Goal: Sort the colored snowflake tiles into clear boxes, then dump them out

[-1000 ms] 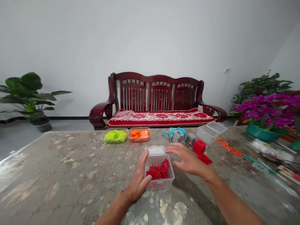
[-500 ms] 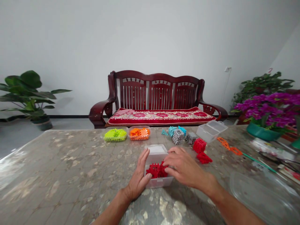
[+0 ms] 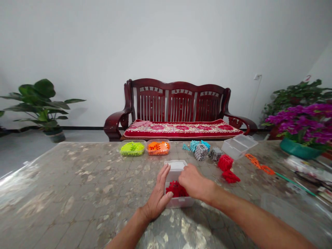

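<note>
A clear plastic box (image 3: 178, 202) with its lid (image 3: 176, 165) raised at the back stands before me. Red interlocking plastic blocks (image 3: 175, 188) lie inside. Along the box's left side, my left hand (image 3: 158, 199) keeps its fingers straight, with the thumb over the near left corner, holding the box. My right hand (image 3: 193, 181) is curled closed over the box's right part, beside the red blocks. Its fingertips are hidden, so whatever it may hold cannot be seen.
Tubs of green pieces (image 3: 132, 148) and orange pieces (image 3: 158, 148) stand farther back. To the right are blue blocks (image 3: 194, 146), grey blocks (image 3: 201, 152), red block shapes (image 3: 225, 162), an open clear box (image 3: 234, 147), a clear lid (image 3: 282, 211) and a flower pot (image 3: 298, 148).
My right hand has curled from spread, bent fingers into a closed shape over the box. The left hand still holds the box's side. The whole view has shifted slightly.
</note>
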Motion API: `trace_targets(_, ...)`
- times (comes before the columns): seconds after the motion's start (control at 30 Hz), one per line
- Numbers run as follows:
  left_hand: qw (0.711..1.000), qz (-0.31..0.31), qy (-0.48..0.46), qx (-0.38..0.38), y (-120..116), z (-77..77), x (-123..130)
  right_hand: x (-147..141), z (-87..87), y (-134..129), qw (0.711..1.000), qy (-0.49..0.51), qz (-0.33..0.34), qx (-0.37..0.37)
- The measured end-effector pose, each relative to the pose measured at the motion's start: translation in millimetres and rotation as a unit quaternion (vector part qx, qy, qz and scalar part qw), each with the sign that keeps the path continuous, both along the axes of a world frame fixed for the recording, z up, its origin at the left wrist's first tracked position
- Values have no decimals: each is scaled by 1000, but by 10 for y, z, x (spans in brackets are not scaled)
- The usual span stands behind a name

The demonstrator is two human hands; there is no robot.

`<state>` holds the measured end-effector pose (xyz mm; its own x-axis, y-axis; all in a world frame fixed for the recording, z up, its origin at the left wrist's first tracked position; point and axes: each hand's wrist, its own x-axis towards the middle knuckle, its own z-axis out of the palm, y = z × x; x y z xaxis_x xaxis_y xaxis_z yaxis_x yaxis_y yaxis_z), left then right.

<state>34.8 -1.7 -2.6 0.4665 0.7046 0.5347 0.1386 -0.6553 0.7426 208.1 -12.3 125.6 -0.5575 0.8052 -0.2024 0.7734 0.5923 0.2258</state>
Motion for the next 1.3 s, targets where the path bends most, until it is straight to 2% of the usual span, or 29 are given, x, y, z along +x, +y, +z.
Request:
trace_targets(0.17, 1000, -1, 1, -7, -2, 7, -3, 50, -47, 2, 999, -28, -8, -21)
trace_targets(0.3, 1000, 0, 1, -4, 4, -2, -1, 68, 27, -7, 1000, -20, -6, -11)
trace_targets(0.43, 1000, 0, 0, -7, 5, -3, 0, 17, 107, -37, 998, -57, -14, -19)
trace_targets(0.67, 1000, -4, 3, -6, 3, 5, -10, -26, 72, -16, 997, -72, -5, -39)
trace_targets(0.8, 1000, -2, 8, -5, 1, 15, -9, 69, 117, 2, 998, -53, 18, -32)
trace_targets(0.9, 1000, -4, 8, -4, -2, 20, -7, 174, 211, -3, 999, -28, 18, -14)
trace_targets(1.1, 1000, -5, 8, -6, -1, 30, -11, 373, 386, 5, 999, -30, 22, -28)
trace_targets(1.3, 1000, -5, 10, -8, -5, 26, -12, 466, 316, 13, 999, 8, 29, -18)
